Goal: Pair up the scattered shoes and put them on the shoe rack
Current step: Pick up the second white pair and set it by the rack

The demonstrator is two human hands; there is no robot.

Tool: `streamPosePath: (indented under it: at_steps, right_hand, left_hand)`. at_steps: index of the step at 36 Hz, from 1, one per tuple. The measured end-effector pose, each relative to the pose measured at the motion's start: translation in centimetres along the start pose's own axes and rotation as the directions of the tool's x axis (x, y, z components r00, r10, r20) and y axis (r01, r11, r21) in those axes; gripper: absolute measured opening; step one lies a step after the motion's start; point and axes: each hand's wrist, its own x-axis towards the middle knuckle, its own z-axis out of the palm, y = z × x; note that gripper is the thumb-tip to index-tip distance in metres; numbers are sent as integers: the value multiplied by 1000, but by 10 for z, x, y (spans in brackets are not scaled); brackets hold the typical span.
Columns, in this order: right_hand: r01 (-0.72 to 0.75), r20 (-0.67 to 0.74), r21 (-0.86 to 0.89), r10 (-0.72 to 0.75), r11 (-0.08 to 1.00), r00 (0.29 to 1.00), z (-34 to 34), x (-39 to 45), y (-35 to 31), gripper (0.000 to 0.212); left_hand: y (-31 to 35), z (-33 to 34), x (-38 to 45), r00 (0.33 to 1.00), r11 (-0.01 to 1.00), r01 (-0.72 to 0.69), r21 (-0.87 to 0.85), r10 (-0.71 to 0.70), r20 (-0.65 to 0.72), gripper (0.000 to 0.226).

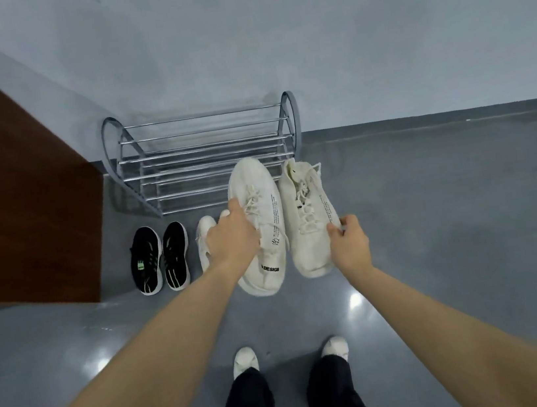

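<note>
I hold two cream-white knit sneakers side by side above the floor, toes toward the rack. My left hand [232,239] grips the left sneaker [258,204] at its laces and collar. My right hand [350,242] pinches the right sneaker [305,205] at its collar edge. The chrome shoe rack [197,151] stands against the wall just beyond them, its bars bare. A pair of black sneakers [160,258] with pale stripes sits on the floor left of the rack's front. Another white shoe [205,240] lies beside them, partly hidden behind my left hand.
A dark wooden panel [13,191] fills the left side, next to the rack. The grey glossy floor [451,212] stretches to the right. My own feet in white shoes [290,355] stand below the held sneakers. A pale wall rises behind the rack.
</note>
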Motion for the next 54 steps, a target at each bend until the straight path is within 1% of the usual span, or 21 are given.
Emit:
streamPosePath:
  at_steps: [3, 7, 9, 14, 19, 22, 26, 31, 33, 37, 41, 44, 46, 48, 49, 52, 54]
  right_hand:
    - [-6, 35, -2, 6, 1000, 999, 12, 35, 18, 25]
    - [1, 68, -12, 0, 1000, 998, 29, 78, 43, 25]
    - [-1, 74, -9, 2, 1000, 997, 39, 103, 62, 25]
    - [-47, 75, 54, 43, 997, 996, 78, 155, 112, 25]
    - [-89, 71, 122, 81, 989, 994, 125, 201, 161, 24]
    - [-93, 82, 139, 82, 986, 993, 158, 232, 194, 20]
    - [-103, 86, 158, 90, 982, 992, 200, 270, 241, 17]
    - [-78, 131, 128, 61, 989, 989, 245, 321, 291, 18]
    - [-79, 143, 119, 61, 990, 988, 253, 331, 297, 15]
    - [-37, 129, 174, 15, 984, 992, 277, 359, 321, 22]
    - [-15, 128, 225, -15, 974, 992, 296, 380, 342, 19]
    - [-31, 156, 248, -8, 968, 988, 305, 390, 354, 19]
    - [-15, 169, 217, -22, 976, 985, 308, 395, 358, 26]
    - [14, 180, 165, -44, 986, 983, 312, 399, 359, 34]
    - [29, 178, 116, -50, 993, 983, 316, 402, 360, 36]
    - [73, 120, -184, -51, 980, 991, 326, 409, 362, 45]
    - [107, 98, -290, -81, 951, 992, 328, 410, 362, 51]
  left_hand:
    - [6, 26, 25, 999, 998, 36, -43, -35, 12, 48]
    - [10, 62, 54, 997, 995, 73, -69, -74, -7, 46]
    - [9, 89, 70, 997, 993, 80, -90, -80, 7, 46]
    - [-10, 159, 115, 994, 983, 109, -148, -104, 46, 48]
    - [-30, 219, 152, 987, 971, 156, -179, -146, 70, 42]
    - [-46, 261, 181, 988, 969, 148, -199, -135, 77, 41]
    - [-69, 327, 222, 990, 963, 130, -238, -113, 83, 50]
    - [-93, 405, 267, 992, 959, 122, -257, -113, 50, 45]
    - [-99, 415, 275, 991, 960, 131, -249, -124, 47, 45]
    - [-107, 455, 299, 995, 956, 102, -274, -102, 14, 46]
    - [-115, 491, 316, 992, 929, 113, -351, -127, -16, 46]
    - [-118, 507, 327, 996, 919, 67, -388, -83, -24, 50]
    - [-117, 512, 335, 998, 920, 53, -389, -62, -9, 52]
    - [-116, 516, 340, 998, 930, 64, -361, -55, 36, 54]
    - [-115, 519, 341, 997, 939, 68, -338, -52, 56, 56]
    - [-113, 530, 340, 996, 961, 59, -271, -39, 80, 62]
    - [-111, 532, 340, 996, 972, 58, -229, -41, 81, 64]
